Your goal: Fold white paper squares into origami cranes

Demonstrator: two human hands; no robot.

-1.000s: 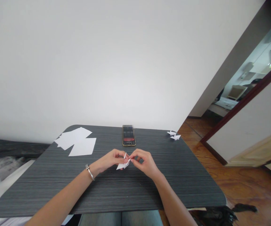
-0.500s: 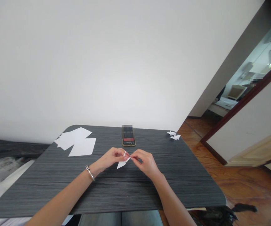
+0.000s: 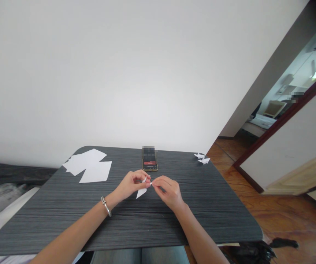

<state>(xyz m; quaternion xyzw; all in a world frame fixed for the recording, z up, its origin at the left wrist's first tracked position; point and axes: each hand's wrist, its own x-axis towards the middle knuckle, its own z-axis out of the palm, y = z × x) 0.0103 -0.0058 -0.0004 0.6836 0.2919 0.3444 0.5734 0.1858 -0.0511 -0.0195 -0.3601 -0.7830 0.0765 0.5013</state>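
Both my hands meet over the middle of the dark striped table (image 3: pixel 64 212). Between them is a small folded white paper figure (image 3: pixel 142 191). My left hand (image 3: pixel 130 185), with a silver bracelet on its wrist, pinches the figure's upper part. My right hand (image 3: pixel 166 190) pinches a thin point of the same figure with thumb and forefinger. One pointed flap of the paper hangs down toward the tabletop.
Several loose white paper sheets (image 3: pixel 89 165) lie at the table's back left. A phone (image 3: pixel 149 162) lies flat just beyond my hands. Two small folded paper figures (image 3: pixel 202 158) sit at the back right corner. Wooden floor and an open doorway are to the right.
My hands have shifted slightly while working the fold; the paper's lower flap now hangs narrower and the thin point is drawn between my fingertips.
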